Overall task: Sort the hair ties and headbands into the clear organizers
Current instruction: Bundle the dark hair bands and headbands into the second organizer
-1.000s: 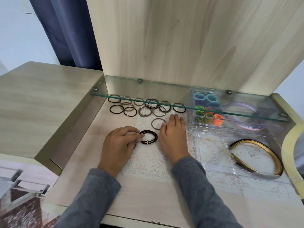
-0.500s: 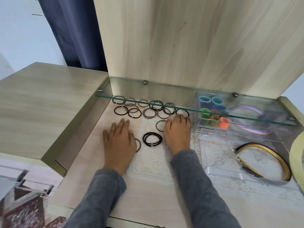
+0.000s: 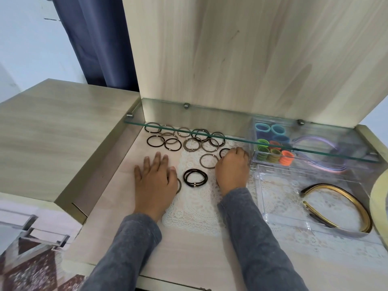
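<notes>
Far left, I have the left hand (image 3: pixel 155 181) flat on the drawer floor (image 3: pixel 117 206), fingers straight and a little spread, holding nothing. A brown tie (image 3: pixel 179 185) peeks out from under its thumb side. Next over, the stack of black ties (image 3: pixel 195 177) lies on the lace mat (image 3: pixel 195 208) between the two hands, touched by neither. Behind it, the loose ties (image 3: pixel 184 141) sit scattered under the glass shelf (image 3: pixel 210 127).

Now the right hand (image 3: pixel 232 170): fingers curled down at a black tie (image 3: pixel 223 153), near the small organizer (image 3: pixel 254 159) of coloured ties. Whether they pinch it I cannot tell; the knuckles hide the tips.

Risks from here, as I judge them:
- Lifting too high would knock the knuckles on the shelf edge.
- The overlapping rings at the back could drag neighbours along.
- The elastic may snag in the lace.

Far right, the big clear organizer (image 3: pixel 258 185) holds a gold headband (image 3: pixel 352 198), with a purple headband (image 3: pixel 315 138) behind it. A careless right sleeve (image 3: pixel 252 238) could nudge that tray.
</notes>
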